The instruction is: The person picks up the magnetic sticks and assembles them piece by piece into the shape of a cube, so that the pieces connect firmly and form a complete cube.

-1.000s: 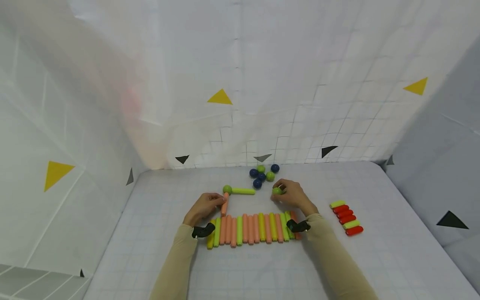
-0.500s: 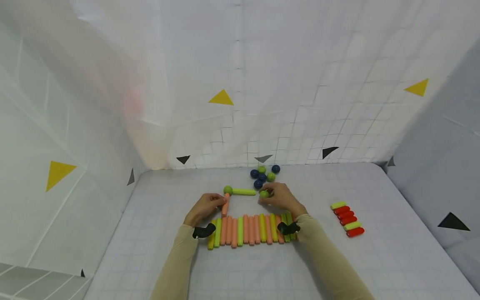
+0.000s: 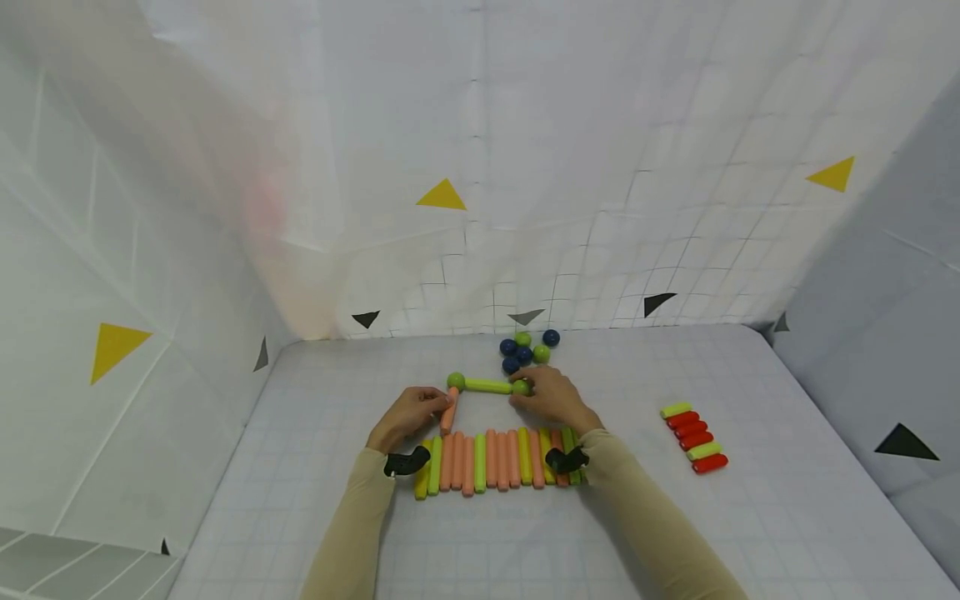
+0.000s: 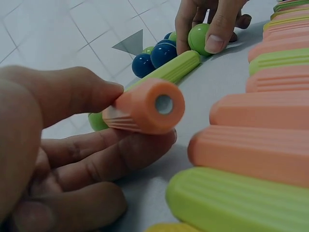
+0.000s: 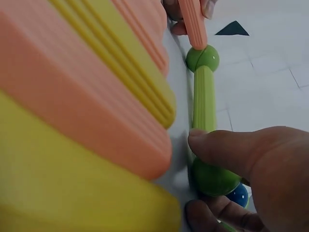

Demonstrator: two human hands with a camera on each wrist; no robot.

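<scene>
My left hand pinches an orange magnetic stick between thumb and fingers; a round metal tip shows at its near end. The stick's far end meets a green ball. From that ball a light green stick extends to the right along the table. At its right end, my right hand grips a second green ball with thumb and fingers. In the head view, this ball touches the stick's end. The right thumb lies over the joint in the right wrist view.
A row of orange, yellow and green sticks lies in front, under both wrists. Several blue balls and a few green ones cluster just behind the right hand. Short red and light green pieces lie to the right. A white wall stands behind.
My right hand has moved left with its green ball, up to the end of the light green stick. One blue ball has shifted slightly left. The left hand stays in place.
</scene>
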